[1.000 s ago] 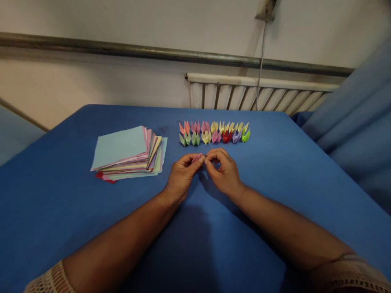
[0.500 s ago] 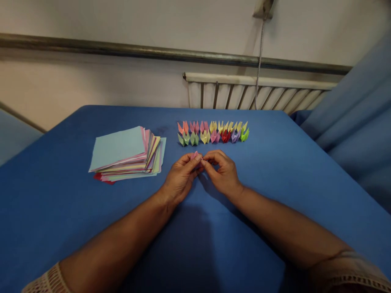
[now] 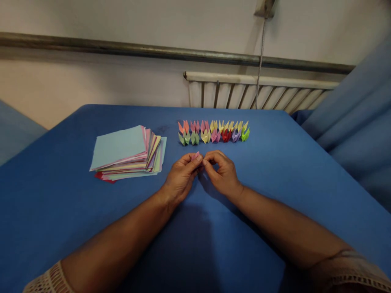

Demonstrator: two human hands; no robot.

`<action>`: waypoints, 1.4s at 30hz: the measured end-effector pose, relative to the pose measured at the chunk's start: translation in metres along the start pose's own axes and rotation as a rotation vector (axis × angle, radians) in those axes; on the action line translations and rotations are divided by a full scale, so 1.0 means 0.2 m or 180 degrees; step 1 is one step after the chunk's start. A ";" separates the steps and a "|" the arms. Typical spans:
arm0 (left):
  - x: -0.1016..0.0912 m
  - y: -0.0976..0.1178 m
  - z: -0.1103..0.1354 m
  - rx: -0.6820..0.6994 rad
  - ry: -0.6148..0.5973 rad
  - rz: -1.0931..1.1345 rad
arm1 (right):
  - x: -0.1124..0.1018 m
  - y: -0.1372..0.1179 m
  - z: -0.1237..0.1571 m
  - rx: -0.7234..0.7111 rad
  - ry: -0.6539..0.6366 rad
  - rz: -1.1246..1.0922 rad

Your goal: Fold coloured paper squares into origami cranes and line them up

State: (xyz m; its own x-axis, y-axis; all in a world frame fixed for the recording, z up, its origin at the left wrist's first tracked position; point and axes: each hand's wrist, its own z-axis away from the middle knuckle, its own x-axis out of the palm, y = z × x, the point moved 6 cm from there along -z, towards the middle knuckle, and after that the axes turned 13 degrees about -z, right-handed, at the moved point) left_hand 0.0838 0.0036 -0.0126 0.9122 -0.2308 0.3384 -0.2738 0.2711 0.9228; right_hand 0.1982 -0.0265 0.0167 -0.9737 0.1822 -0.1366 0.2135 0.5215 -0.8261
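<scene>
A small piece of folded pink paper [image 3: 196,155] is pinched between the thumb and fingers of my left hand [image 3: 182,173]; most of it is hidden behind them. My right hand [image 3: 223,173] meets the left one at the fingertips, its thumb and forefinger pressed together at the paper's right side. Just beyond both hands stand two rows of folded paper cranes [image 3: 215,136] in pink, yellow, green, red and purple. To the left lies a thick stack of coloured paper sheets [image 3: 119,147], a light blue one on top.
A blue cloth covers the table [image 3: 256,240]. Behind its far edge are a white radiator [image 3: 238,78], a metal rail [image 3: 146,50] along the wall and a hanging cord [image 3: 260,57]. A blue curtain [image 3: 360,106] hangs at the right.
Less of the pink paper shows between my fingers now. Both hands stay in nearly the same place, and the cranes and paper stack have not moved on the table.
</scene>
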 end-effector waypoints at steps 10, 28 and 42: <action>0.00 -0.01 -0.01 -0.0157 -0.0137 0.0045 | -0.02 0.06 -0.01 0.0271 0.0263 -0.0244; -0.05 -0.03 -0.02 -0.0211 0.0098 -0.0155 | 0.00 0.21 -0.01 0.1129 0.0372 -0.1410; -0.04 -0.02 0.00 -0.0129 0.0201 -0.0437 | -0.01 0.18 -0.01 0.1106 0.0369 -0.1188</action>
State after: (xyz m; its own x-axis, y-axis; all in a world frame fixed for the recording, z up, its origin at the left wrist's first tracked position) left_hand 0.0784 0.0047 -0.0197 0.9580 -0.2094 0.1960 -0.1337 0.2787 0.9510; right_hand 0.2077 -0.0061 -0.0117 -0.9591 0.1380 0.2471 -0.2046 0.2649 -0.9423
